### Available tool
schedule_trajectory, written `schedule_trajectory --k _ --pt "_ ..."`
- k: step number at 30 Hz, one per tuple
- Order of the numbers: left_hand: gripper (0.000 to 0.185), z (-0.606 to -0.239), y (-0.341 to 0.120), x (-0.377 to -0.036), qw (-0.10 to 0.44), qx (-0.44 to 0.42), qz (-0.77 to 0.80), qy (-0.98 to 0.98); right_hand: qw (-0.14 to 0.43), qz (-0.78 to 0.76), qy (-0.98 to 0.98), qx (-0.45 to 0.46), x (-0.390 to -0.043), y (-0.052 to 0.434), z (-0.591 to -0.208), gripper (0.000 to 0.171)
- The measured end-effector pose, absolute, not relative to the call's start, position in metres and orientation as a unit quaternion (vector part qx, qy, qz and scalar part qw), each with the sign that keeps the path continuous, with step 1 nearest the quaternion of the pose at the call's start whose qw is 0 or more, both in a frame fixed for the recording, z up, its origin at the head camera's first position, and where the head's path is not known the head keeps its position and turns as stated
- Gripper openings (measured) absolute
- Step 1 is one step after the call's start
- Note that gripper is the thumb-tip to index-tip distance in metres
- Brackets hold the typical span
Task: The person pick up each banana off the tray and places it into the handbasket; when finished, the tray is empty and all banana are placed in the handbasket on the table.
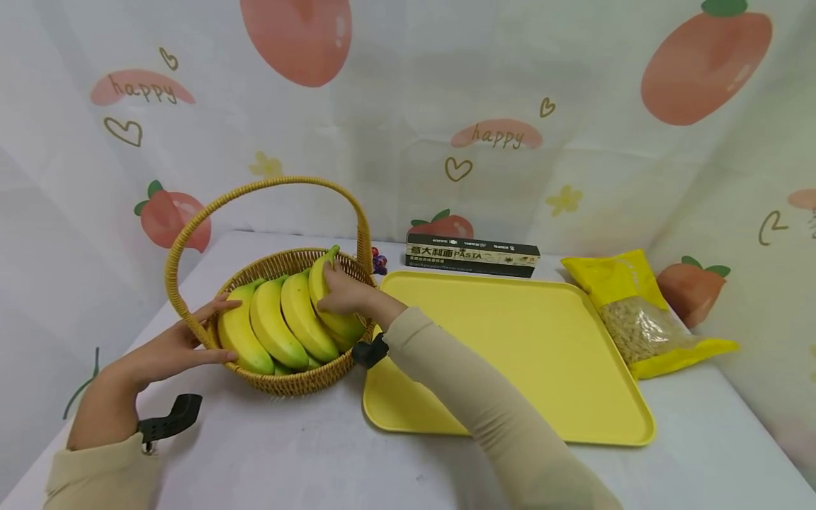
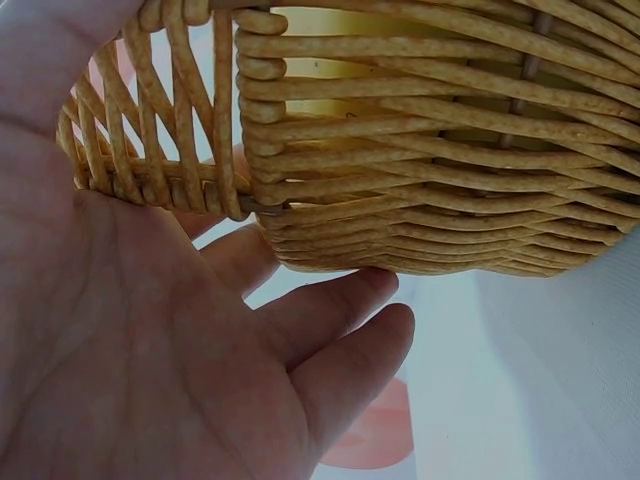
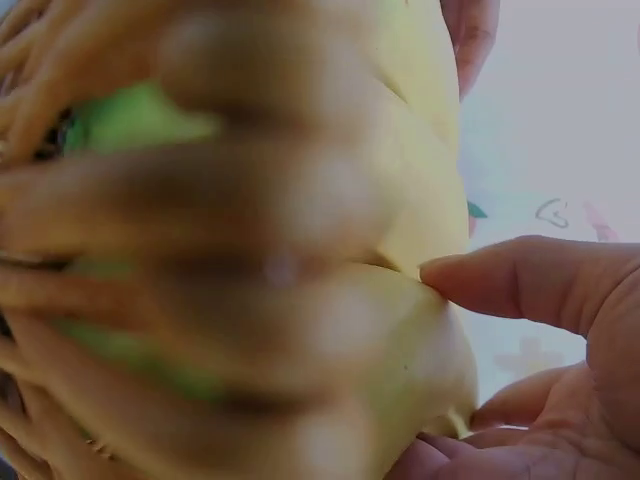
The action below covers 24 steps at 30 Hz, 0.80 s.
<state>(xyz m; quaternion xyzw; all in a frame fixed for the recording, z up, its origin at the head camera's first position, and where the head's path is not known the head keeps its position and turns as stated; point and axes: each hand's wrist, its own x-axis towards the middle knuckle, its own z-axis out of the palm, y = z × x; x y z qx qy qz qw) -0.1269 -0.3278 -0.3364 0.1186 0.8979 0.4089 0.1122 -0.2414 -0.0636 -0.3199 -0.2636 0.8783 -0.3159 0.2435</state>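
A round wicker basket (image 1: 299,382) with a tall arched handle stands on the left of the table. It holds several yellow bananas (image 1: 274,322) with greenish ends, lying side by side. My left hand (image 1: 181,347) holds the basket's left rim by the foot of the handle, its fingertips reaching in beside the leftmost banana. In the left wrist view, the palm and fingers lie around the basket's woven side (image 2: 400,150). My right hand (image 1: 347,289) reaches over the right rim and grips the rightmost banana (image 1: 319,276) near its upper part. In the right wrist view, thumb and fingers pinch that banana (image 3: 425,350).
A yellow tray (image 1: 510,354) lies right of the basket, partly under the right forearm. Behind it stands a black pasta box (image 1: 472,256). A yellow bag of pasta (image 1: 637,319) leans at the tray's right edge. Small red and purple wrapped pieces (image 1: 379,262) show behind the basket.
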Motion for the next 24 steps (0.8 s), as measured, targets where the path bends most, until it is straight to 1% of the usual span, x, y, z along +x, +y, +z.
schedule_trajectory --k 10,15,19,24 --pt "0.081 -0.336 -0.328 -0.128 0.113 0.115 0.407 0.899 0.263 -0.344 0.865 -0.255 -0.240 -0.061 -0.320 0.083" --pt "0.080 -0.340 -0.331 -0.126 0.113 0.113 0.412 0.897 0.270 -0.365 0.855 -0.249 -0.234 -0.048 -0.321 0.090" --pt "0.083 -0.343 -0.334 -0.122 0.107 0.105 0.407 0.901 0.248 -0.347 0.859 -0.281 -0.218 -0.015 -0.313 0.097" --pt "0.096 -0.346 -0.332 -0.113 0.084 0.073 0.391 0.914 0.217 -0.338 0.860 -0.314 -0.192 0.057 -0.308 0.098"
